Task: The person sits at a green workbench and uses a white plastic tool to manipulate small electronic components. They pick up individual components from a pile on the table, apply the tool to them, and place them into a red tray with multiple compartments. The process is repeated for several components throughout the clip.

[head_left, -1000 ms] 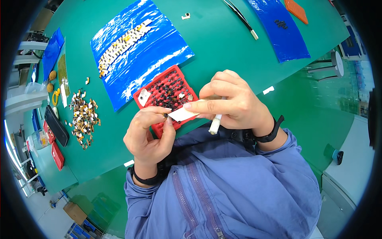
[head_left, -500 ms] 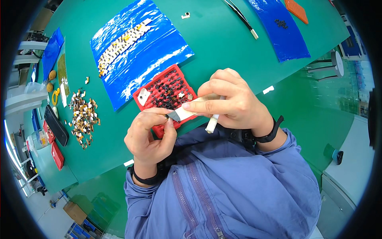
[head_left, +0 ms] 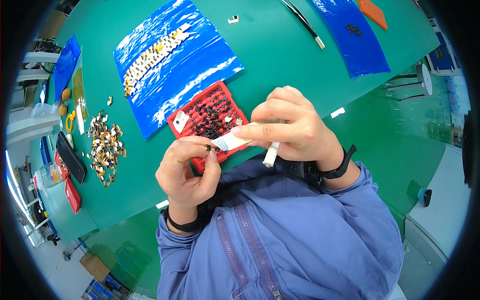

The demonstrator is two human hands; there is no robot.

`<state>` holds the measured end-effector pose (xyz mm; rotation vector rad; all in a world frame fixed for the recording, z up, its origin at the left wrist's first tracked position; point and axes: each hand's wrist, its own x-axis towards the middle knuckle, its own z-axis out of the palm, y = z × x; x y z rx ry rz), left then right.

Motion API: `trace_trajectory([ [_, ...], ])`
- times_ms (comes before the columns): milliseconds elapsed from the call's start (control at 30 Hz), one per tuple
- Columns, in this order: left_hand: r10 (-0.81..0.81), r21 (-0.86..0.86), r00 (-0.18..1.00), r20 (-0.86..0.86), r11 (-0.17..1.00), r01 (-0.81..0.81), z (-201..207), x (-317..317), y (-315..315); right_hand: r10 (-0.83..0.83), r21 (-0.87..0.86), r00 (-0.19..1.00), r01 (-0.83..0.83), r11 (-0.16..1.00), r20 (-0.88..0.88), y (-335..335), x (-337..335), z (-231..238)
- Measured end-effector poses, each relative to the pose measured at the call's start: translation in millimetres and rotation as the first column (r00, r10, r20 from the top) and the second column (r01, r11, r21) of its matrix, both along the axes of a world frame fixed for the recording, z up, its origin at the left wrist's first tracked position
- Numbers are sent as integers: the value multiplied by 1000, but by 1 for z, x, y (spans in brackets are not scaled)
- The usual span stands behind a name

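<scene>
My left hand (head_left: 187,167) pinches a small black part (head_left: 208,147) with a gold-coloured bit between thumb and forefinger. Closed round a flat, pale tool (head_left: 231,142) with a pointed grey blade-like tip, my right hand (head_left: 290,125) holds that tip beside the part; whether they touch I cannot tell. A white stick (head_left: 270,155) also juts out below the right fingers. Under both hands lies a red tray (head_left: 176,131) with many small black round pieces and a few white ones.
A blue sheet (head_left: 200,65) bears rows of small white-and-gold parts (head_left: 155,55). Loose similar parts (head_left: 105,147) are heaped to the left. Black tweezers (head_left: 302,21), another blue sheet (head_left: 367,55) with black bits and an orange tray (head_left: 373,14) lie far right. A black case (head_left: 70,157) lies left.
The right hand has shifted slightly right, drawing the tool's tip back a little from the left fingertips. The tip now looks lighter, and more of the black part shows. The left hand barely moves.
</scene>
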<state>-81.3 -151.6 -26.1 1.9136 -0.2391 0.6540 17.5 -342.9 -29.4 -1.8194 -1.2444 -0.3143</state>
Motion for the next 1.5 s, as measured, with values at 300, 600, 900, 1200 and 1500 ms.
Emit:
trace_trajectory([
  [300,10,19,1000,8,1000,-11,-2,0,-1,47,-13,999,-48,999,-22,0,-1,0],
  [600,38,95,999,16,995,-40,-4,2,-1,62,-27,998,-63,998,-30,0,-2,3],
  [900,25,63,999,27,998,-27,-2,2,-1,85,74,996,-82,994,-41,0,0,0],
  [1200,-15,-51,1000,-16,999,14,-2,-3,-1,110,52,993,-108,993,-47,0,1,-1],
  [1500,-47,-128,998,36,990,52,-1,-1,1,81,0,994,-81,997,-73,-2,-1,0],
])
